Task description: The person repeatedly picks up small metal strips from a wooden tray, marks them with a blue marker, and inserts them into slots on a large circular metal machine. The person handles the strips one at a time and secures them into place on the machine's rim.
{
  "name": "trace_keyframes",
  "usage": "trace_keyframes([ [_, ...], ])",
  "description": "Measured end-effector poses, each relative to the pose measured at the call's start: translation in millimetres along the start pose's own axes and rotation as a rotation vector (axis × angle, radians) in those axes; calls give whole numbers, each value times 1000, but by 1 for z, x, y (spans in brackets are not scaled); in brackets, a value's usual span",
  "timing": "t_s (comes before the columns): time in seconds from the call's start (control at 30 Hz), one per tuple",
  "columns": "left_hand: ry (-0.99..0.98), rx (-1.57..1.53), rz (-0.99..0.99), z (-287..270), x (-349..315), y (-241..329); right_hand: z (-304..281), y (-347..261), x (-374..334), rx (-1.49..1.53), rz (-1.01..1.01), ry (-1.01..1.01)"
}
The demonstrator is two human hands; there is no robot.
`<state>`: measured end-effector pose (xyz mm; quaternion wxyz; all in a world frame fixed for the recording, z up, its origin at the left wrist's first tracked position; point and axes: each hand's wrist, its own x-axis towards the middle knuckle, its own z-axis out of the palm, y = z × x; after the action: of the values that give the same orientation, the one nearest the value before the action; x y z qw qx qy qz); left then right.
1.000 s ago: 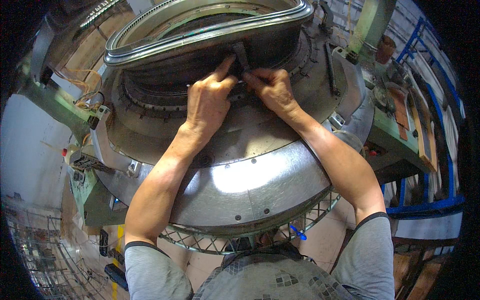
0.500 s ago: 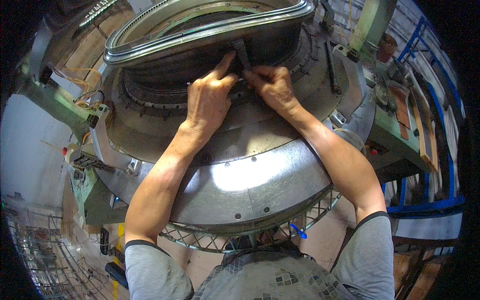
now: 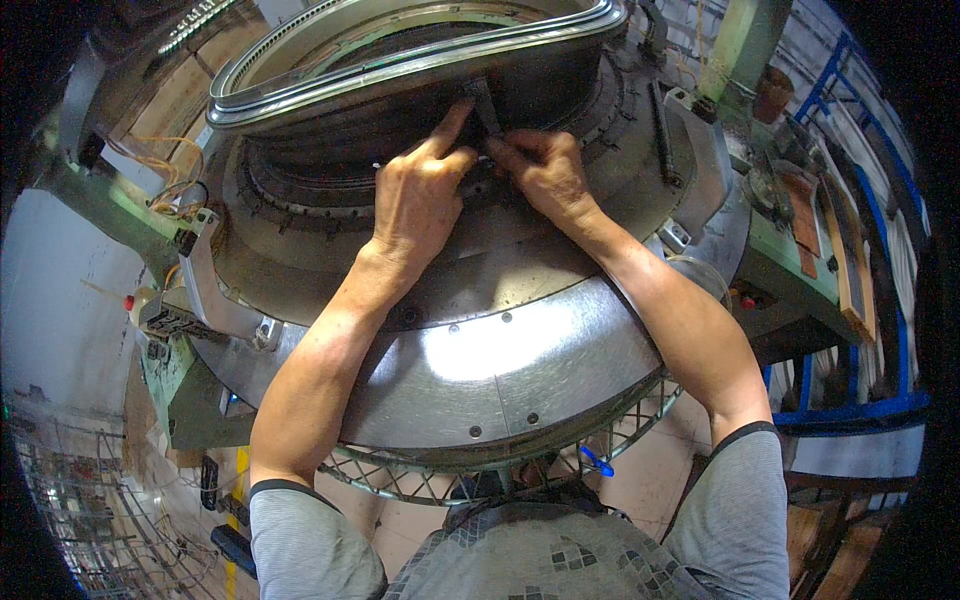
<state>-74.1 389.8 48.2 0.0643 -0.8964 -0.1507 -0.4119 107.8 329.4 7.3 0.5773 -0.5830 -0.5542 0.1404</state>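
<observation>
A large round machine, like a circular knitting machine, has a dark cylinder wall [image 3: 545, 90] under a shiny metal ring [image 3: 400, 70]. Against that wall stands a narrow, flat grey strip [image 3: 483, 105], tilted slightly. My right hand [image 3: 550, 175] is closed in a pinch at the strip's lower end. Beside it my left hand [image 3: 415, 200] stretches its index finger up to the strip's upper left edge, its other fingers curled. Whether the left fingertip presses the strip or the wall behind it, I cannot tell. Shadow hides the spot under my fingertips.
A broad polished metal plate [image 3: 510, 370] curves round the machine's near side. Green posts [image 3: 745, 60] and grey brackets flank it. A blue metal rack [image 3: 850, 410] stands at right. Below the plate runs a lattice guard [image 3: 400, 482] with a blue clip-like piece [image 3: 597, 461].
</observation>
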Motion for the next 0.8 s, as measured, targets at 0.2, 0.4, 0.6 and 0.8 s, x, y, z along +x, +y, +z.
trace_keyframes([
  [0.2, -27, 14, 14, 1, -1, -2, 0, -2, -1, 6, -4, 0],
  [0.4, -38, 19, 23, 1, 0, -1, -1, -2, -1, 11, 10, -2],
  [0.6, -64, 30, 21, 1, 1, -1, 0, -1, 0, 13, 15, 0],
  [0.8, -60, 40, 32, 0, 1, -1, 0, -2, 0, 22, 26, 7],
])
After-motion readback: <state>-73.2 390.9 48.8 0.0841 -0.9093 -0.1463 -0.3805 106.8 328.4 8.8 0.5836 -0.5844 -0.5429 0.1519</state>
